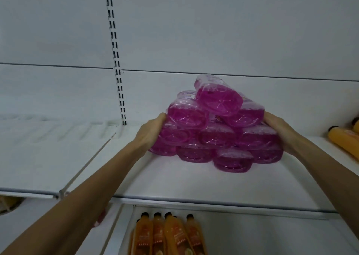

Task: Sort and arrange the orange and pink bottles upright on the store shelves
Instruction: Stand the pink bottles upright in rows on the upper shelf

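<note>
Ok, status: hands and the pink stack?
Left hand and right hand pressing opposite sides of the pink bottles. Stack lying on its side, none upright yet. Orange bottle lying to the right, apart from it.

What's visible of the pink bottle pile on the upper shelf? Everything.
The pile of clear plastic bottles filled with pink liquid lies on the white metal shelf. There are roughly ten bottles on their sides, stacked as a pyramid with their moulded bases facing the camera. Bubbles show in the liquid; the caps are hidden. The left hand presses its left flank and the right hand its right flank.
</note>
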`<action>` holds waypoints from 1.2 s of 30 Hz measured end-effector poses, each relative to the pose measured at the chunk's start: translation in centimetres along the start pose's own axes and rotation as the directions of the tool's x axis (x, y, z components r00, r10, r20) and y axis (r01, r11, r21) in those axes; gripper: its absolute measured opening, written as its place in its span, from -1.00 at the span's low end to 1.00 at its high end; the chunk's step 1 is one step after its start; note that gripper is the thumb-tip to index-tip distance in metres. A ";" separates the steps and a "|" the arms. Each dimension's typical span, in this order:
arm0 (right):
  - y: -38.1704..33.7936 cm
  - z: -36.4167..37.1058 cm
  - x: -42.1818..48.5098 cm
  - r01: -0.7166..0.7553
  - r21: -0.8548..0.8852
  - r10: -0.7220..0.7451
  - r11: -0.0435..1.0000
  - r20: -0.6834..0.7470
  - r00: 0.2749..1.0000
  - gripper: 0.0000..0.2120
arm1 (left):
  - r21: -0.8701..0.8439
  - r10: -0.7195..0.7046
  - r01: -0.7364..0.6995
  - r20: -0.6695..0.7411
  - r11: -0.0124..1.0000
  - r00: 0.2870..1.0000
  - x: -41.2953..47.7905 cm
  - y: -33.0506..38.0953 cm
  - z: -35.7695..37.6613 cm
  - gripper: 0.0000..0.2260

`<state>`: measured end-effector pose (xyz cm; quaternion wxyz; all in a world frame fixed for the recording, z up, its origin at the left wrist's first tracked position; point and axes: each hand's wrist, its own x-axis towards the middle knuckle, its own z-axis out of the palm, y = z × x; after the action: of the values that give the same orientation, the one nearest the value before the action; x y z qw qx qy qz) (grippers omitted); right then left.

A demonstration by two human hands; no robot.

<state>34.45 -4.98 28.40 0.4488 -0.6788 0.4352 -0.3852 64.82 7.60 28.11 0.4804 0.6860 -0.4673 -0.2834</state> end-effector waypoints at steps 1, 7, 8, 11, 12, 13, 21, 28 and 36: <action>0.1 -0.7 -0.3 -0.003 -0.008 0.003 1.000 -0.011 1.000 -0.54 | 0.011 -0.003 0.003 0.007 1.000 1.000 -0.1 0.4 0.8 -0.54; 0.9 -4.7 -1.4 -0.049 -0.003 0.049 0.999 -0.065 0.997 -0.56 | 0.058 0.024 -0.026 0.035 0.998 0.999 -1.1 2.2 4.8 -0.57; 1.0 -5.4 -1.5 -0.063 0.008 0.063 0.998 -0.073 0.995 -0.61 | 0.055 0.019 -0.022 0.044 0.998 0.999 -1.3 2.5 5.3 -0.53; 1.1 -6.7 -2.0 -0.107 -0.006 0.106 0.994 -0.089 0.990 -0.65 | 0.043 0.023 -0.025 0.065 0.999 0.998 -1.8 3.3 6.4 -0.29; 1.1 -6.9 -2.3 -0.112 -0.017 0.110 0.994 -0.089 0.990 -0.65 | 0.044 0.023 -0.026 0.066 0.999 0.998 -1.8 3.4 6.7 -0.27; 1.1 -7.1 -2.5 -0.117 -0.032 0.113 0.993 -0.096 0.989 -0.64 | 0.050 0.021 -0.025 0.066 0.998 0.998 -1.6 3.3 6.8 -0.31; -1.0 -7.5 -2.7 -0.131 0.041 0.138 0.990 -0.254 0.957 -0.75 | 0.113 0.123 -0.115 -0.067 0.987 0.990 -0.4 3.7 6.0 -0.54; -1.0 -5.9 -3.8 -0.161 0.094 0.180 0.983 -0.255 0.950 -0.54 | 0.402 0.734 -0.682 0.037 0.611 0.679 -6.5 10.6 9.1 -0.24; -8.9 -3.1 -3.9 0.130 -0.478 -0.274 0.868 -0.244 0.930 -0.56 | 0.657 0.490 -0.441 0.124 0.611 0.863 -5.7 13.0 10.6 -0.10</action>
<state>32.52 -0.26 37.19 0.1620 -0.7395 0.5024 -0.4177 48.89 7.36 35.75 0.2759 0.6749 -0.6817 0.0607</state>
